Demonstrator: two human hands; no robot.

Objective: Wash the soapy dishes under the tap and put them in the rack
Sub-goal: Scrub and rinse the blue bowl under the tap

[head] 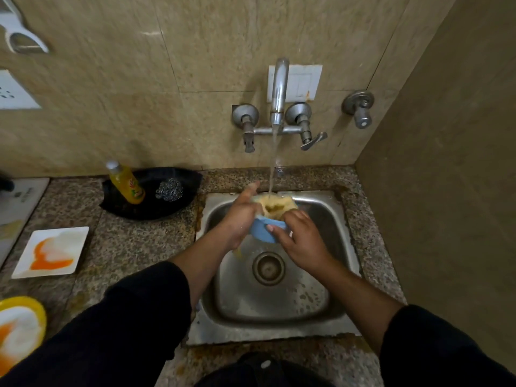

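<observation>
I am looking down past two black sleeves (120,325) that are running off the bottom of the view. Just beyond them the steel sink (279,325) is lying open, its drain (268,268) showing between my forearms. My right hand (300,244) is gripping the near side of a blue bowl (266,231), fingers curled over its rim. My left hand (240,216) is cupping the bowl's left side, thumb sticking up; its other fingers are hidden behind the bowl, so I cannot tell how they are lying. The bowl is hanging over the sink, tilted, and yellowish foam, possibly a sponge, is filling its mouth. The stream from the tap (278,90) is falling straight into it. On the counter to the left, a white square plate (51,251) is carrying orange smears, and a yellow plate (19,325) is cut off by the edge. Farther back, a black tray (152,202) is holding a yellow bottle (126,183) and a steel scrubber (169,190).
</observation>
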